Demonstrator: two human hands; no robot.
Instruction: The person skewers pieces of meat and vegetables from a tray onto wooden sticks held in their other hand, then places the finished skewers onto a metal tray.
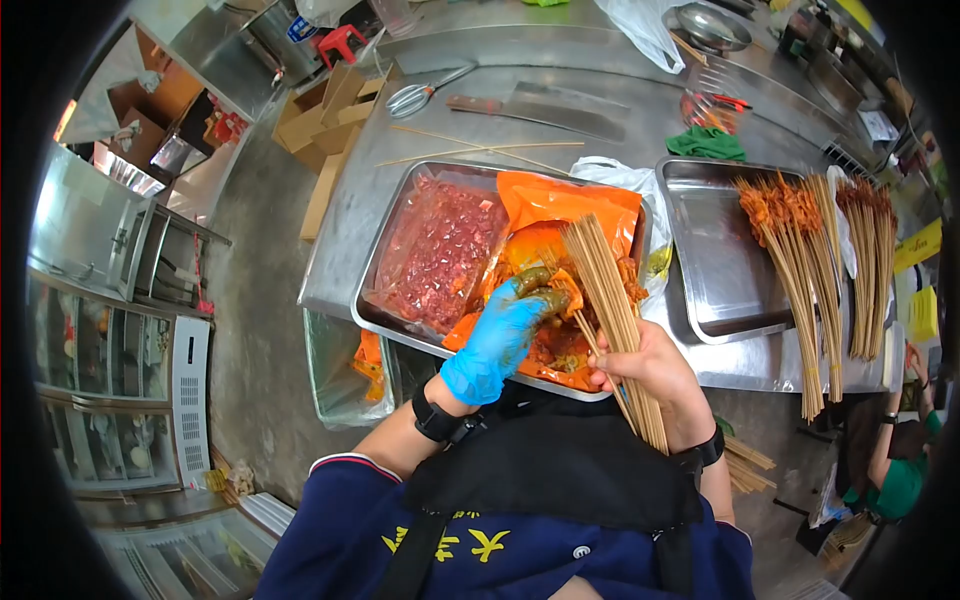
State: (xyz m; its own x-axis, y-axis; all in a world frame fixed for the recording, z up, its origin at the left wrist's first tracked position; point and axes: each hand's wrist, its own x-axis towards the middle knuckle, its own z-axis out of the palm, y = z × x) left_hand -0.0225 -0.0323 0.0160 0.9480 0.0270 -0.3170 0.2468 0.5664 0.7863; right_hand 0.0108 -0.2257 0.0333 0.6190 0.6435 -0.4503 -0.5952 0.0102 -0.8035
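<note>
My left hand [505, 330] wears a blue glove, its fingertips coated in dark marinade. Its fingers are closed on a piece of orange marinated meat [566, 291] at the upper end of a bamboo skewer. My bare right hand [655, 375] grips a thick bundle of bamboo skewers [610, 290], tips pointing up and away from me. Both hands are over a metal tray [372, 312]. Inside it, an opened orange bag [565, 200] holds marinated meat [560, 350], partly hidden by my hands. A clear bag of raw red meat [440, 250] lies in the tray's left half.
To the right, a second metal tray [700, 260] carries loaded meat skewers [785, 260], with more skewers [868, 260] beyond. A cleaver [540, 113], scissors or a whisk-like tool [415, 98] and loose skewers lie behind. A bin [335, 385] stands below left; another person [885, 470] is at far right.
</note>
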